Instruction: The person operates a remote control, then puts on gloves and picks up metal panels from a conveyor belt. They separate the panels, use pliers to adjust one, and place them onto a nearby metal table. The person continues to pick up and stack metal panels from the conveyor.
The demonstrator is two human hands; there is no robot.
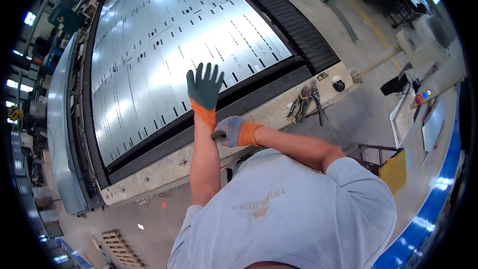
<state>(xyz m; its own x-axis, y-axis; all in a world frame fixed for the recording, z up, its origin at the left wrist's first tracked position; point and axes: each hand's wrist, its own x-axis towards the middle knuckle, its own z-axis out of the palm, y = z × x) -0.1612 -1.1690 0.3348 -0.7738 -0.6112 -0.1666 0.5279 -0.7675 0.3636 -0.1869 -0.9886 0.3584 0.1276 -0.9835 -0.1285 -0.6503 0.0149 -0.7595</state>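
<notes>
Gloves occupy both of my hands at the edge of a laser-cutting bed: my left hand (204, 87) is raised with fingers spread wide, holding nothing, so that my right hand (230, 131) can pinch the orange cuff (205, 114) of the left glove at the wrist, fingers closed on the knit fabric, apparently to tug it snug. Both gloves are dark-palmed with orange knit cuffs. Beyond them lies a large, bright metal sheet (164, 45), smooth and reflective, pierced by rows of small dark slots. On the pale, scuffed machine ledge (279, 109) to my right rest pliers (298, 105) with coloured grips, well apart from both hands.
</notes>
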